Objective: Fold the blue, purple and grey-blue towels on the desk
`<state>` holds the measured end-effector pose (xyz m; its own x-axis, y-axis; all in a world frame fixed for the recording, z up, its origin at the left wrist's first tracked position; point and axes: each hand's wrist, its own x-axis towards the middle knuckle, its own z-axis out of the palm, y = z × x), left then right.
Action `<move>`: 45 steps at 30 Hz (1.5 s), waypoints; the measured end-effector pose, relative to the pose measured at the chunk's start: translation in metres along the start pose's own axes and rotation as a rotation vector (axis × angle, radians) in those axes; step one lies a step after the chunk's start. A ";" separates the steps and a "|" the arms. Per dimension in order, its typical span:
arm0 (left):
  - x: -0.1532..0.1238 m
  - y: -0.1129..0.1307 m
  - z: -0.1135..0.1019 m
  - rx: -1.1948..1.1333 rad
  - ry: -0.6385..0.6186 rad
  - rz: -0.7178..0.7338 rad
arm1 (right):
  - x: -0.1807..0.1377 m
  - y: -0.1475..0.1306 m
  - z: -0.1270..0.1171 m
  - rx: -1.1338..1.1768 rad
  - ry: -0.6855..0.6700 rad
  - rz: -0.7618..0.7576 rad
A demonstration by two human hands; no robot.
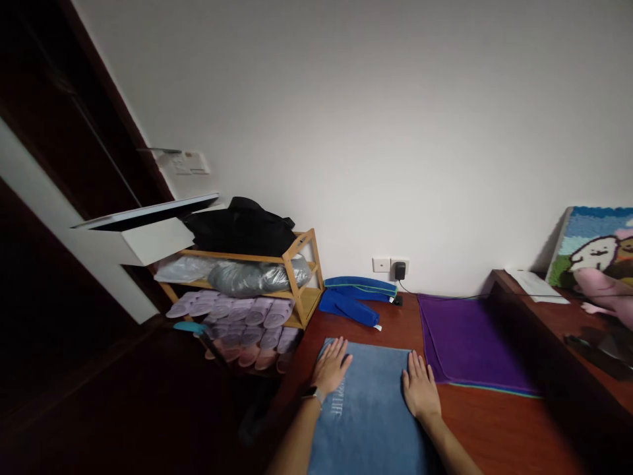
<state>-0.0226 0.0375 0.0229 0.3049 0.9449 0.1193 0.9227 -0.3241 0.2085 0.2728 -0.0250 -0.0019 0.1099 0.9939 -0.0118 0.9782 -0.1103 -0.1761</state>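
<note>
both hands lying flat, fingers spread, nothing clasped in either grip: left hand [330, 365] pressing the left edge of a blue towel [368, 409], right hand [420, 390] pressing its right edge. a watch band is showing on the left wrist. the towel is lying flat on the red-brown wooden bench [499, 429], its near end running out of frame at the bottom. soft terry pile, rectangular, pale lettering near the left hand too small to read. just right of it, a purple towel [469, 343] is lying flat, thin light stripe along its near hem. behind, a folded darker blue cloth [356, 297] is sitting by the wall. left of the bench, a bamboo rack [301, 277] is holding lilac slippers [237, 313]; everything further left is sitting in shadow, unreadable.
</note>
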 end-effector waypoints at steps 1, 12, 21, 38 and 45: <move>0.002 -0.012 -0.002 0.002 0.006 -0.010 | 0.000 0.000 -0.001 -0.003 -0.006 0.003; -0.002 -0.006 -0.016 -0.006 0.122 -0.046 | -0.001 -0.001 -0.004 -0.002 -0.007 0.018; -0.052 0.098 0.021 -0.087 0.021 0.224 | -0.001 0.002 0.004 -0.010 0.026 0.011; -0.122 0.044 -0.037 -0.024 0.161 0.026 | -0.066 -0.014 -0.016 -0.013 0.166 -0.051; -0.124 0.160 -0.002 -0.140 0.000 0.356 | -0.120 -0.005 0.011 -0.024 -0.013 0.022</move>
<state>0.0861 -0.1319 0.0437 0.6004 0.7721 0.2083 0.7181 -0.6352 0.2844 0.2531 -0.1441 -0.0107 0.1291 0.9912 -0.0284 0.9795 -0.1320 -0.1524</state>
